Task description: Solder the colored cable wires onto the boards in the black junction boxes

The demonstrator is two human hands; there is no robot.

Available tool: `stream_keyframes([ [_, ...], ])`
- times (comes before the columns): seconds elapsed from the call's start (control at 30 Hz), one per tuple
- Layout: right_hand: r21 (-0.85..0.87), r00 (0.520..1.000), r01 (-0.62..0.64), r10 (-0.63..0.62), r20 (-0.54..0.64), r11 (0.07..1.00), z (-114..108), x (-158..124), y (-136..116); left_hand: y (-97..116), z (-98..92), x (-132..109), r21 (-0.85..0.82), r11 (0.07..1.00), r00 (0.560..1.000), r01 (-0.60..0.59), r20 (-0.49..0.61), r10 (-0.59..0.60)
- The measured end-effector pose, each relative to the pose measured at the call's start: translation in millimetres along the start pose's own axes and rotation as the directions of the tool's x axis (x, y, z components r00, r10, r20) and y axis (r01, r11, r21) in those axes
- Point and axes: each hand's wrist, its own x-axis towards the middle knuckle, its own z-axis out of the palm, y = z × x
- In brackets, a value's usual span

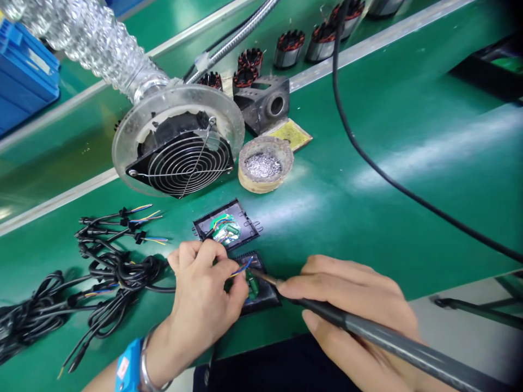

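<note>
My left hand (204, 296) is closed, pinching a black cable whose thin coloured wires (240, 269) reach over a small black tray holding a green circuit board (255, 291). My right hand (355, 305) grips a grey soldering iron (368, 332) like a pen. Its tip (257, 275) touches the wires at the board. A second black tray with a wired board (226, 224) lies just beyond the first one.
A bundle of black cables with stripped coloured ends (110, 256) lies to the left. Behind stand a fume extractor fan (182, 147) on a foil hose, a round pot of solder dross (265, 164), a metal iron stand (265, 103) and copper-wound stators (290, 48). A black cord (392, 179) crosses the mat.
</note>
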Motion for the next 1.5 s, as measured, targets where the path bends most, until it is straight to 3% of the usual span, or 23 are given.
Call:
stream_keyframes([
  [0.1, 0.007, 1.000, -0.013, 0.013, -0.013, 1.000, 1.1, -1.9, -2.1, -0.1, -0.4, 0.1, -0.005, 1.000, 1.000, -0.001, -0.001, 0.001],
  [0.23, -0.051, 0.985, -0.069, 0.060, -0.159, 0.996, -0.5, -4.6, -6.9, -0.3, -0.5, 0.3, 0.004, 1.000, 1.000, -0.003, 0.003, 0.003],
  [0.43, -0.163, 0.979, -0.027, -0.007, -0.203, 0.986, -11.8, -9.8, -8.6, -0.7, 0.5, 0.0, -0.004, 1.000, 1.000, 0.008, 0.004, -0.008],
  [0.6, -0.187, 0.955, -0.006, -0.050, -0.294, 0.982, 5.0, -17.0, 4.0, -0.1, -0.3, -0.5, -0.003, 1.000, 1.000, 0.010, -0.005, -0.010],
  [0.73, -0.193, 0.977, 0.026, -0.066, -0.201, 0.981, 27.4, -21.2, 12.8, 0.9, -1.6, -0.3, 0.010, 1.000, 1.000, 0.011, -0.001, -0.011],
  [0.87, -0.167, 0.981, 0.078, -0.105, -0.165, 0.983, 36.2, -22.7, 15.7, 0.3, -2.4, 0.3, 0.013, 1.000, 1.000, 0.008, 0.008, -0.008],
  [1.2, -0.169, 0.991, 0.086, -0.102, -0.091, 0.982, 36.5, -19.2, 19.8, -0.5, -5.2, -0.4, -0.045, 0.999, 1.000, 0.000, 0.020, 0.001],
  [1.33, -0.241, 0.996, 0.062, -0.076, -0.048, 0.969, 33.9, -18.7, 19.2, -2.3, -10.6, -1.5, -0.131, 0.989, 0.990, -0.064, 0.114, 0.079],
  [1.5, -0.369, 0.998, 0.067, -0.070, 0.005, 0.927, 27.7, -18.2, 19.4, -6.9, -10.4, -1.3, -0.102, 0.983, 0.965, -0.154, 0.198, 0.171],
])
